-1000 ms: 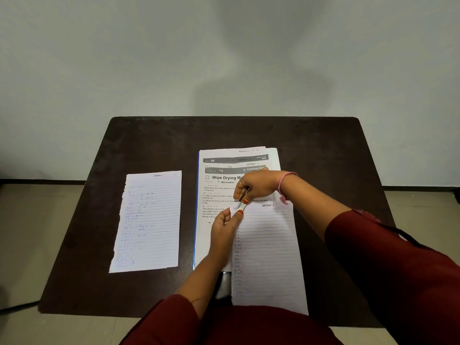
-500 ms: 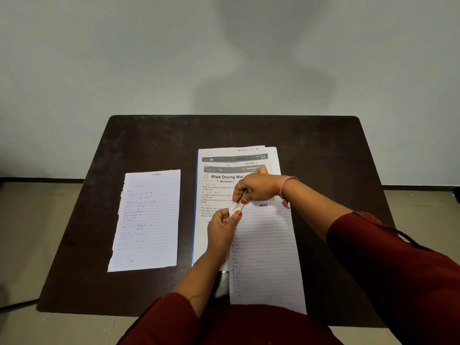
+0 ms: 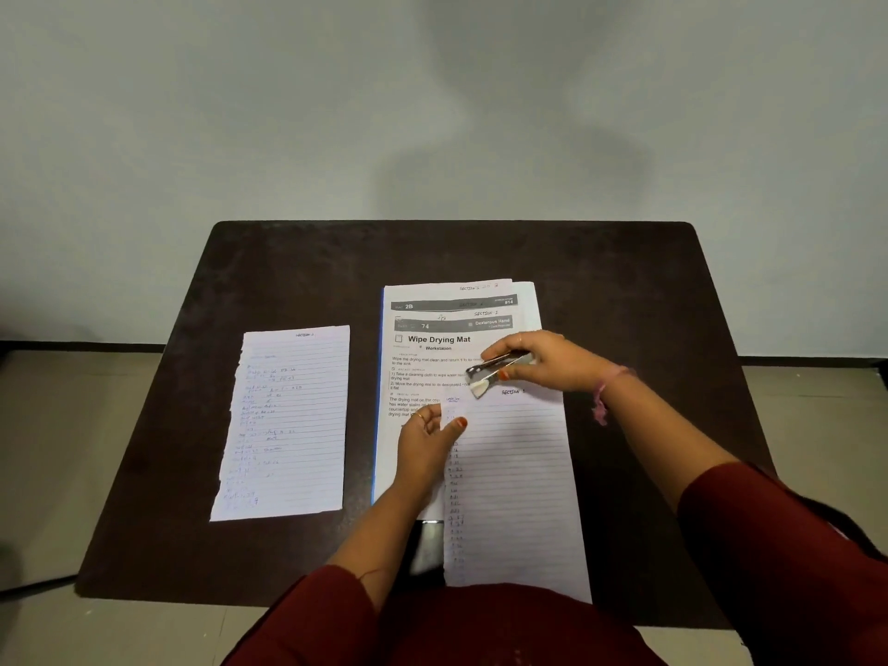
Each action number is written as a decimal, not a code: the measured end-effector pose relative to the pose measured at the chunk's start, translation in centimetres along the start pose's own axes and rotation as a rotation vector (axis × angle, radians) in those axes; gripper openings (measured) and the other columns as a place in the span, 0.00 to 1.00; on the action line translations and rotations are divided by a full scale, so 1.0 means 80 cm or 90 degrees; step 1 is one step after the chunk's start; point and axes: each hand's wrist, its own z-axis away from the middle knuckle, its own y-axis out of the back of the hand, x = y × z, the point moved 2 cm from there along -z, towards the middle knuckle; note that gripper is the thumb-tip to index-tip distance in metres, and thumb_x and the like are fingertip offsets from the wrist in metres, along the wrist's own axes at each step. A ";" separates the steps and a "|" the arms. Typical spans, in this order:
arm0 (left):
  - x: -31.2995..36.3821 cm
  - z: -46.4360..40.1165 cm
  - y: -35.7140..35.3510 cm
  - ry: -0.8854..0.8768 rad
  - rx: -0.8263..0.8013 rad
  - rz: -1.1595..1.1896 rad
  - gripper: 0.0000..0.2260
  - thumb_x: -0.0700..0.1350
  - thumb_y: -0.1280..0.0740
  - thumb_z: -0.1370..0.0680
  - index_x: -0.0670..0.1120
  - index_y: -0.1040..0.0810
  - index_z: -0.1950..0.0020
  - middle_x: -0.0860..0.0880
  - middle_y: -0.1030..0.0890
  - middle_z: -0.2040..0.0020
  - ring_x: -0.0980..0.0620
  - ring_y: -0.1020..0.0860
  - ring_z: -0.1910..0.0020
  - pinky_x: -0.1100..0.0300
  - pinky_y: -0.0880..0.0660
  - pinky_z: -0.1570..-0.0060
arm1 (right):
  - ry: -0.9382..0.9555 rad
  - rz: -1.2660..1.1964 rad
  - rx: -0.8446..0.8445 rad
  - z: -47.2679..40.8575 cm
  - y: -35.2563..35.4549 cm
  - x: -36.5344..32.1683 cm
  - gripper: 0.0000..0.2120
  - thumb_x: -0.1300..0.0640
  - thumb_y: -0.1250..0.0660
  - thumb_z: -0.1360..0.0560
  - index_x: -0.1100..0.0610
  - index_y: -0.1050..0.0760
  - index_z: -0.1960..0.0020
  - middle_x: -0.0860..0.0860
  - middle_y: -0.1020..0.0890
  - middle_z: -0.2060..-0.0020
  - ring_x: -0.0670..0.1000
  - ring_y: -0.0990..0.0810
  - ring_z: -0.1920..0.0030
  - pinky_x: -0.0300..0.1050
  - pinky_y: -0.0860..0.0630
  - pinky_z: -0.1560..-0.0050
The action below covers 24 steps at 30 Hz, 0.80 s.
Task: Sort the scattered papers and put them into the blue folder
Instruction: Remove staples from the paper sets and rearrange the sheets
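Observation:
A stack of printed sheets [image 3: 432, 339] headed "Wipe Drying Mat" lies mid-table on the blue folder [image 3: 376, 425], of which only the left edge shows. A long lined sheet [image 3: 516, 478] overlaps the stack's right side and hangs over the table's front edge. My right hand [image 3: 552, 360] grips a small metal stapler [image 3: 497, 366] at that sheet's raised top left corner. My left hand [image 3: 425, 447] rests on the papers just below, thumb on the lined sheet. Another handwritten lined sheet [image 3: 288, 425] lies apart on the left.
The dark wooden table [image 3: 480, 252] stands against a pale wall. A dark object [image 3: 429, 545] shows under the papers near the front edge; what it is cannot be told. My red sleeves cover the near edge.
My left hand has let go of the sheet's corner at the stapler and slid down toward me. My right hand has turned the stapler flatter and shifted slightly right.

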 end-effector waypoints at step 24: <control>-0.006 0.043 0.017 0.003 0.041 -0.097 0.05 0.39 0.37 0.20 0.46 0.23 0.47 0.47 0.18 0.47 0.48 0.19 0.48 0.49 0.23 0.43 | -0.293 -0.151 0.735 0.148 -0.111 0.081 0.16 0.54 0.31 0.25 0.56 0.25 0.38 0.53 0.26 0.41 0.53 0.27 0.39 0.52 0.28 0.38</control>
